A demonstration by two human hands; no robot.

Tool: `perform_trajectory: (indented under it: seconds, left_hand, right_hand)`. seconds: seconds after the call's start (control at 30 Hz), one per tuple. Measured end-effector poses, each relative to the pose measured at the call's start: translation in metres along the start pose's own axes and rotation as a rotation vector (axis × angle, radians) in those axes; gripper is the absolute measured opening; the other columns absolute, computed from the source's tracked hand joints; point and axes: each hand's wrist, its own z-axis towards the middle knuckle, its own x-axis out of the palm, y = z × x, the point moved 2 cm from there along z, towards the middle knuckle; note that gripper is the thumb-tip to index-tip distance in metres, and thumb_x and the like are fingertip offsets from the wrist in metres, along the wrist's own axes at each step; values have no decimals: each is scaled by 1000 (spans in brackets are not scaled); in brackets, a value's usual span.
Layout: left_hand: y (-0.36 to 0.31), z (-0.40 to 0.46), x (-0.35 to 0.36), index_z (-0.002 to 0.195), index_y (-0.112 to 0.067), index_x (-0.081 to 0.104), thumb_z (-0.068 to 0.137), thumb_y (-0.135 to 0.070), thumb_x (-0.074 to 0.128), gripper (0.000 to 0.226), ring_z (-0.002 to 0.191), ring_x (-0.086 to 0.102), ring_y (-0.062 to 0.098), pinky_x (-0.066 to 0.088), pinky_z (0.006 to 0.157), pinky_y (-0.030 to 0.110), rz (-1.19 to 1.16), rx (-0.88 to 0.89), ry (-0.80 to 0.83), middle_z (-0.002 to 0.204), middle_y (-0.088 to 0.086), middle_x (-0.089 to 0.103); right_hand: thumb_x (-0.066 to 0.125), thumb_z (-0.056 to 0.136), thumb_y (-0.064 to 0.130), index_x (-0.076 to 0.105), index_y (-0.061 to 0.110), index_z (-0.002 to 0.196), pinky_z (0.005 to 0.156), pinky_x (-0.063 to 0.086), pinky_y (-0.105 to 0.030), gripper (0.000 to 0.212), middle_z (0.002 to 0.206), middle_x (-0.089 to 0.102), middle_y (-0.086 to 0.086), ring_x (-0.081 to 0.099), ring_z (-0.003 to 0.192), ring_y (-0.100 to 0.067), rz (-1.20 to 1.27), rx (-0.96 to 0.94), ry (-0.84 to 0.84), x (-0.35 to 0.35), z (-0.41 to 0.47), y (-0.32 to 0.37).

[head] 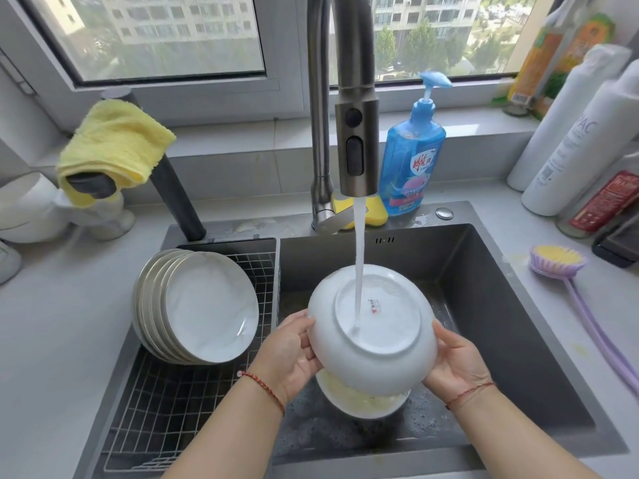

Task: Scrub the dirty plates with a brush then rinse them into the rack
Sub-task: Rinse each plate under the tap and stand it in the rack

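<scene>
The rinse step is in hand. A white plate (371,326) is held upside down over the sink (484,271), its underside and foot ring turned up, and the stream from the tap (356,140) lands inside the foot ring, just beside a small red label. The left hand (294,350) holds the plate's left rim, fingers curled under the edge; the right hand (456,361) holds the right rim with the thumb lying along the edge. The plate thus sits between the two grips, tilted slightly toward the person, each hand narrow on the rim. Directly beneath it in the basin lies a second plate (359,399) showing a yellowish film, judged not yet rinsed. The wire rack (155,392) occupies the left part of the sink, touching the basin divider, and carries a leaning row of clean plates (204,305). The purple brush (560,261) lies on the tabletop (52,323) to the right of the sink, well apart from both hands. Next move, in my judgement: turn the plate to clear the eating face if needed, then carry it left and stand it against the row; wet rims call for a firm hold.
</scene>
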Motion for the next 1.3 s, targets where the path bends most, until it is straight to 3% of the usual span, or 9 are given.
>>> perform_trajectory:
  seconds: [0.3,0.47,0.53,0.67,0.8,0.9,1.1,1.2,1.3]
  left_hand:
    - [27,-9,-3,112,-4,58,100,-18,55,18,97,64,29,60,77,44,239,-163,-47,109,22,66]
    - [27,-6,1,141,-13,42,102,-32,52,45,110,55,32,52,93,53,272,-181,-34,125,22,53]
    - [25,-9,9,126,-13,51,99,-47,51,43,115,56,37,49,99,57,239,-191,24,130,26,52]
    - [28,-8,21,117,-15,62,88,-68,52,61,97,70,35,60,77,51,127,-187,73,110,20,72]
    - [28,-7,16,129,-23,51,99,-48,49,40,96,70,33,62,68,43,112,-31,-70,115,15,69]
    - [25,-8,8,136,-28,48,99,-52,45,44,104,67,36,60,66,41,123,48,-66,127,14,62]
    - [24,-17,6,140,-39,43,99,-56,42,45,112,65,27,60,82,46,259,180,-1,129,2,63]
    - [18,-28,9,129,-37,54,102,-46,41,31,103,70,24,59,63,34,251,201,47,115,0,72]
    - [6,-32,2,133,-36,51,102,-48,41,36,107,68,25,60,68,38,248,227,25,120,-1,69]
  right_hand:
    - [90,48,13,70,-2,108,77,57,-53,65,110,67,-24,67,94,-39,-390,-55,-77,-4,-2,20]
    - [69,68,9,68,6,102,70,54,-40,34,91,71,-17,66,77,-28,-1047,-140,-110,25,-13,0]
    - [65,76,17,67,25,91,71,55,-37,17,87,72,-6,66,78,-22,-1381,-156,-56,35,-19,-21]
    - [54,93,30,49,20,84,59,34,-20,14,75,55,1,49,74,-20,-2133,-270,141,45,-30,-55]
    - [50,95,33,56,14,97,60,32,-16,20,86,60,3,47,78,-14,-2180,-433,235,54,-38,-70]
    - [45,96,47,61,33,115,82,38,-5,29,105,64,24,54,98,5,-1994,-306,306,55,-33,-71]
    - [19,92,63,20,65,131,116,1,-21,39,142,6,45,4,141,9,-1808,-164,468,54,7,-84]
    - [23,95,58,24,65,127,120,6,-30,33,150,9,32,9,142,2,-1879,-273,435,61,16,-72]
    - [22,104,38,21,30,150,119,10,-37,47,160,11,5,14,146,-19,-2197,-91,284,55,12,-63]
